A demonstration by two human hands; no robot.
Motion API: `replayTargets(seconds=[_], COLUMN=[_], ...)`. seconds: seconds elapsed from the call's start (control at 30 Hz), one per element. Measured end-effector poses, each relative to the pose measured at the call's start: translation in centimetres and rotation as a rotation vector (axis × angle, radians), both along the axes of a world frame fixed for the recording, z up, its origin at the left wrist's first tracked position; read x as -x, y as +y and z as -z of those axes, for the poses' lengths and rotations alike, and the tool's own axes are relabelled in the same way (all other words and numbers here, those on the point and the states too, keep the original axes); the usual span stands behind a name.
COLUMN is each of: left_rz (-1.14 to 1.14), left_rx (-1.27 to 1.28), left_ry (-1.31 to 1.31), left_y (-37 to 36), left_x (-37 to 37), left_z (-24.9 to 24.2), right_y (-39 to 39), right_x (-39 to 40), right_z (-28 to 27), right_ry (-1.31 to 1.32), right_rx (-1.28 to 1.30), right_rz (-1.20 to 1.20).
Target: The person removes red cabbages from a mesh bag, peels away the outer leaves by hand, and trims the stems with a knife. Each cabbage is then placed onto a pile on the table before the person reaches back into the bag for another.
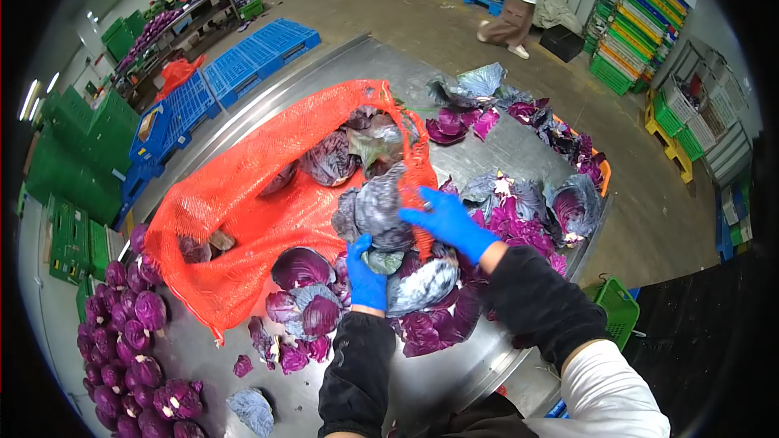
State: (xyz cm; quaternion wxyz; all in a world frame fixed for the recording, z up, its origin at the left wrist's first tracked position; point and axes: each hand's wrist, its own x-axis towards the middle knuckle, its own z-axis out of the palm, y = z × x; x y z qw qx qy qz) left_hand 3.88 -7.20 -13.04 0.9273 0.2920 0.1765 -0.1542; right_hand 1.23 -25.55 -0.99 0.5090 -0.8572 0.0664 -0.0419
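A red cabbage (380, 209) with dull grey-purple outer leaves sits at the mouth of a red mesh bag (235, 174). My left hand (367, 277), in a blue glove, grips the cabbage from below with the thumb up its near side. My right hand (450, 223), also gloved in blue, is at the cabbage's right side over the bag's bunched rim, with thumb and fingers spread. More cabbages (329, 158) lie inside the bag. Loose purple leaves (434, 328) are strewn below and right of my hands.
Trimmed purple cabbages (122, 341) are piled at the table's left. Leaf scraps (519, 219) cover the metal table's (341, 65) right side, beside an orange rim (604, 172). A green crate (617, 308) stands off the right edge. Blue pallets (260, 57) lie beyond; a person (519, 0) walks behind.
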Motion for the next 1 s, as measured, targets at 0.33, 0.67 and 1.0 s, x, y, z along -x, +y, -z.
replayTargets(seconds=[0.33, 0.67, 1.0], left_rz=[0.107, 0.260, 0.104], left_rx=[-0.420, 0.180, -0.068], left_ry=[-0.255, -0.320, -0.244], left_y=[3.2, 4.1, 19.6], left_x=[2.6, 1.5, 15.9], left_z=[-2.1, -5.5, -8.6], right_y=[-0.7, 7.4, 14.8], right_x=[-6.1, -1.8, 14.6], right_z=[0.8, 0.1, -7.2], right_ry=[-0.174, -0.039, -0.262], right_rx=[-0.053, 0.115, 0.340], right_rz=[0.042, -0.230, -0.550])
